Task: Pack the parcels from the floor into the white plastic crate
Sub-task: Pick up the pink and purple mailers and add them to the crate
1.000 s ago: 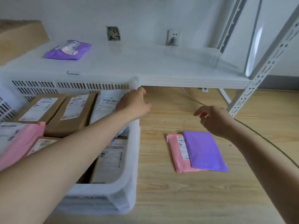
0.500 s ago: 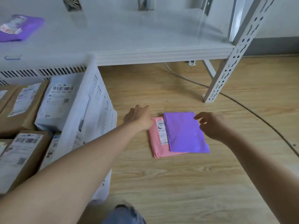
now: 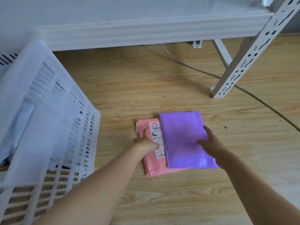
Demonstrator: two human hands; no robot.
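Observation:
Two flat parcels lie on the wooden floor: a pink parcel (image 3: 154,166) with a white label, and a purple parcel (image 3: 181,137) overlapping its right side. My left hand (image 3: 146,142) rests on the pink parcel near its left edge, fingers stretched forward. My right hand (image 3: 209,142) lies on the right edge of the purple parcel, thumb on top and spread from the fingers. Both parcels are flat on the floor. The white plastic crate (image 3: 48,120) stands at the left; through its slotted wall I see parcels inside.
A white metal shelf (image 3: 146,31) spans the top of the view, its slotted leg (image 3: 240,67) standing on the floor at the right. A cable (image 3: 253,95) runs across the floor behind the parcels.
Both hands have come down onto the two parcels; the left hand left the crate rim a second ago. The view has dropped and moved closer to the floor.

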